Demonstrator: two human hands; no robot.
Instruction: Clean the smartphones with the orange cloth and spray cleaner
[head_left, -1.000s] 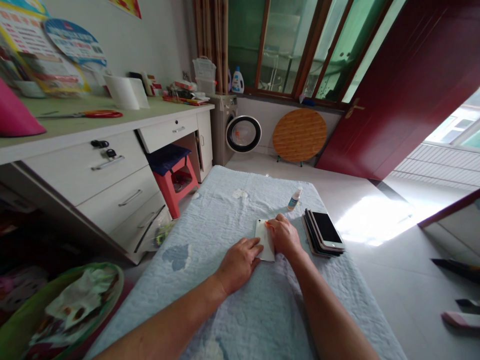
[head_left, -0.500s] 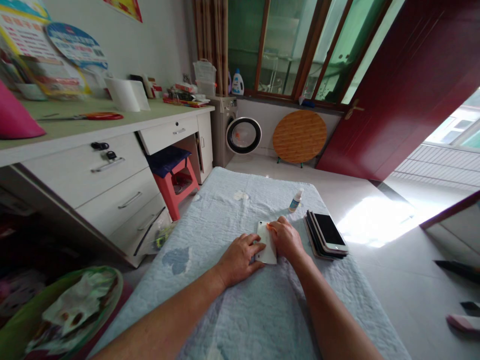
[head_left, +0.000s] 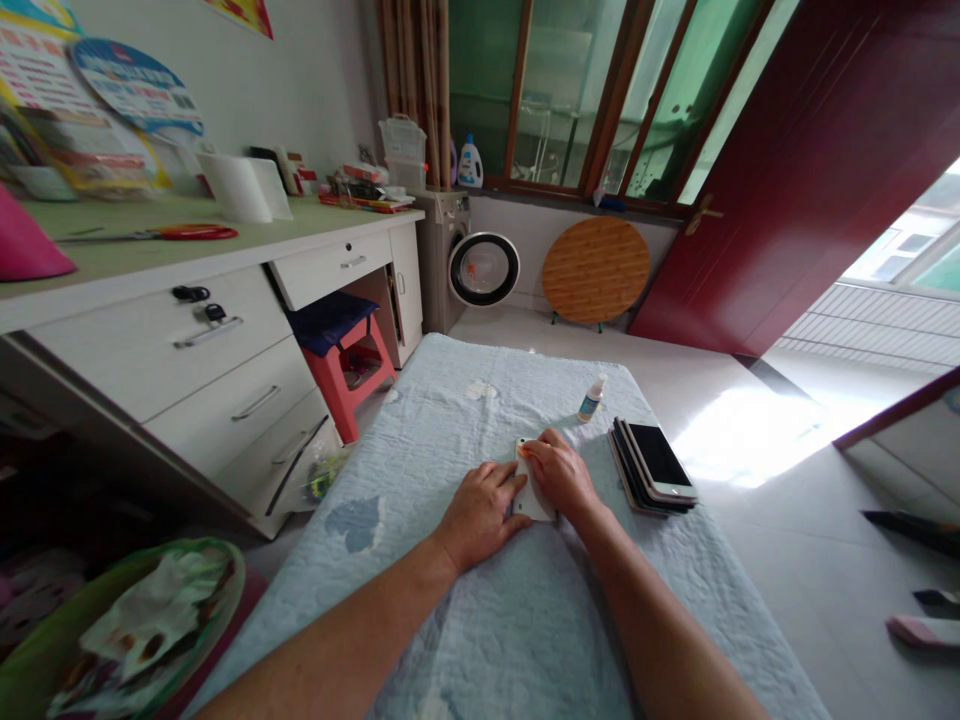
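A white smartphone (head_left: 536, 503) lies back side up on the light blue quilted cover. My left hand (head_left: 480, 512) grips its left edge, with fingers and thumb resting on it. My right hand (head_left: 561, 478) is over the phone's upper part, its fingers pinched on a small orange piece (head_left: 524, 452) that looks like cloth and is mostly hidden. A small spray bottle (head_left: 591, 400) stands upright beyond my right hand. To the right is a stack of phones (head_left: 656, 466), the top one with its dark screen up.
The cover (head_left: 360, 600) spreads over the work surface. On the left stand a desk (head_left: 225, 345) with drawers, a red stool (head_left: 349, 375) and a waste basket (head_left: 225, 590). A round wooden board (head_left: 595, 268) leans by the wall, near an open washing machine door (head_left: 485, 270).
My right hand has moved slightly left and up across the phone's back with the orange piece. My left hand stays on the phone's edge. The camera view has shifted a little.
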